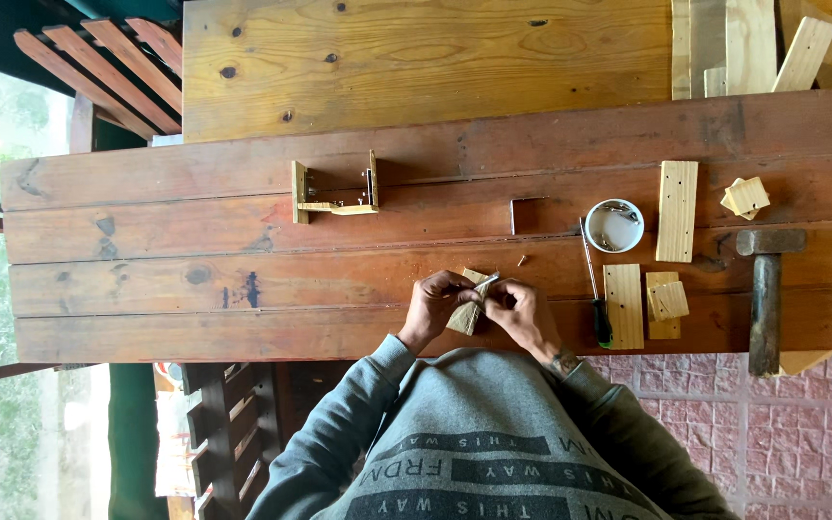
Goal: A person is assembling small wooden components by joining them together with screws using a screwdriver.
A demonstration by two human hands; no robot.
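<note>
Left hand (438, 303) and right hand (522, 310) both grasping small pale wooden block (467, 313) at lower centre, long axis tilting upright, over reddish plank worktop (195, 279).

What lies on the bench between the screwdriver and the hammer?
In the head view, between screwdriver and hammer lie flat wood pieces, some stacked.

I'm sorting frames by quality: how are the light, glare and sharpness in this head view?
Head view: soft even daylight on the workbench, no hard shadows; the far left edge is washed out bright; the white bowl shows slight glare; the left hand, right hand and small wood piece are a bit soft.
</note>
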